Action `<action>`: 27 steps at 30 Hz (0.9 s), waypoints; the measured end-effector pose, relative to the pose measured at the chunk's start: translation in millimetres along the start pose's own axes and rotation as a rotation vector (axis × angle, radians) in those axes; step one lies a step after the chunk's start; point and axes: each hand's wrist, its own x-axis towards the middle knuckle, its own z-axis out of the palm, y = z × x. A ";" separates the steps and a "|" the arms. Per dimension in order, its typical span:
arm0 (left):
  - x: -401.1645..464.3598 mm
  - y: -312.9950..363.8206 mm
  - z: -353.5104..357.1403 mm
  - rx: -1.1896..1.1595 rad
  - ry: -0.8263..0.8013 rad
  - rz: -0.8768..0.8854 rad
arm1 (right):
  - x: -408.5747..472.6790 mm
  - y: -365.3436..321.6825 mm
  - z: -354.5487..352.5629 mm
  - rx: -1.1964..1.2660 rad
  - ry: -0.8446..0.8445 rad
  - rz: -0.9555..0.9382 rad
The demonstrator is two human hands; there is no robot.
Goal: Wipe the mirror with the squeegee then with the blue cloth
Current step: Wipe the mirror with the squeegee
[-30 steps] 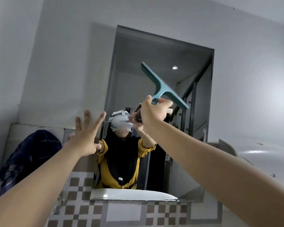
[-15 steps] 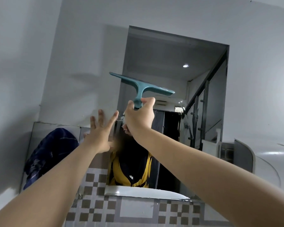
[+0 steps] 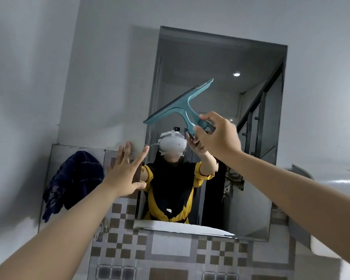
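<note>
A: Head view: where is the squeegee (image 3: 182,106)?

B: The right hand (image 3: 218,136) is wrapped tight around its handle, up in front of the mirror (image 3: 210,57). The long blade tilts, with its right end higher.

A: And the left hand (image 3: 125,170)?

B: It is flat and spread wide by the mirror's left edge, holding nothing.

A: Any cloth?

B: A dark blue cloth (image 3: 73,180) hangs on the wall, left of the mirror.

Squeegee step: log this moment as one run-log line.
stage: squeegee pass | right hand: grips teal squeegee handle, blade tilted, over mirror | left hand: open, empty, at mirror's left edge | dark blue cloth: hanging left, untouched
</note>
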 end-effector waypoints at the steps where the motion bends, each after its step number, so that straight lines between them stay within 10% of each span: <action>1: 1.0 -0.3 1.9 -0.003 0.000 -0.006 | 1.7 5.2 -5.9 -0.023 -0.002 -0.020; 27: 4.7 13.6 14.1 -0.022 0.072 -0.226 | -38.4 142.3 -151.3 -0.294 0.078 0.077</action>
